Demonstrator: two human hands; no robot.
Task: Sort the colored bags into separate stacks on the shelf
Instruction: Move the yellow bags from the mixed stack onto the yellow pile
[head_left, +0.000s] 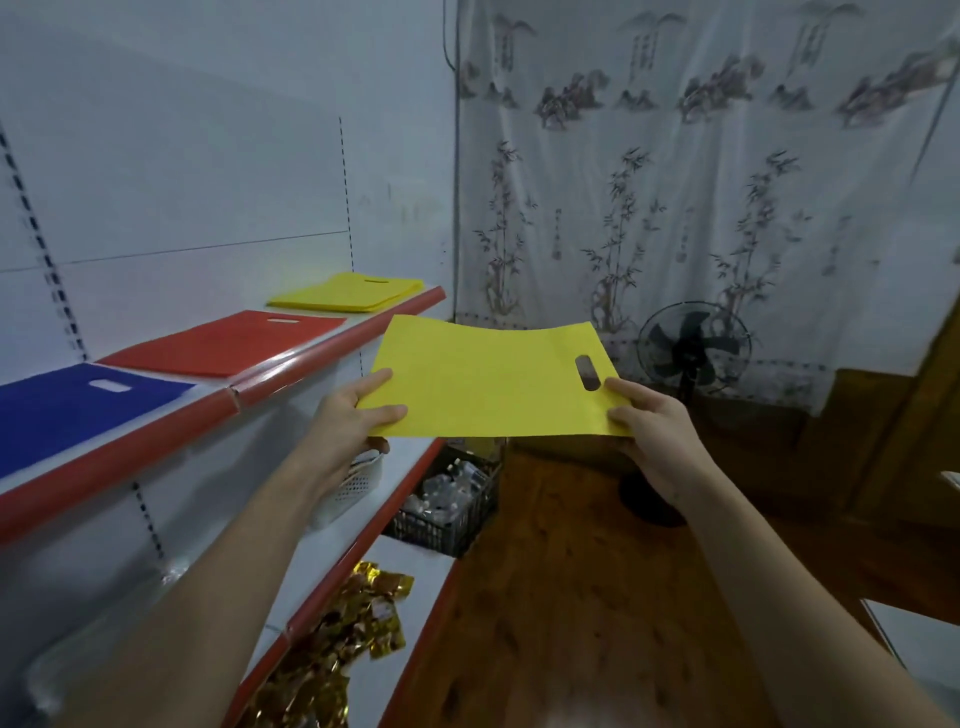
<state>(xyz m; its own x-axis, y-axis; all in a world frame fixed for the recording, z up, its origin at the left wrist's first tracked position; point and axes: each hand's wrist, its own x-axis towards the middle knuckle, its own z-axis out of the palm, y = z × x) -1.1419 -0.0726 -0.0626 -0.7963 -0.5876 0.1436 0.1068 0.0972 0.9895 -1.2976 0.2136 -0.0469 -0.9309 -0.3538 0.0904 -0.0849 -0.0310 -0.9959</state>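
Holding a yellow bag (488, 376) flat in the air with both hands, just off the front edge of the top shelf (332, 340).

Left hand (353, 410) pinched the bag's left edge, thumb on top and fingers beneath; right hand (649, 426) grasped the right edge, just beside the cut-out handle slot, in the same manner. The bag sagged slightly in the middle and touched no shelf. Three stacks lay on the top shelf, apart from one another: a blue stack (78, 410) nearest, a red stack (228, 340) in the middle, a yellow stack (353, 293) farthest along. A white basket (353, 483) stood on the shelf below, a dark crate (452, 504) beyond it, and gold foil packets (337, 639) lower still. A standing fan (693, 348) stood before the printed curtain (701, 156).
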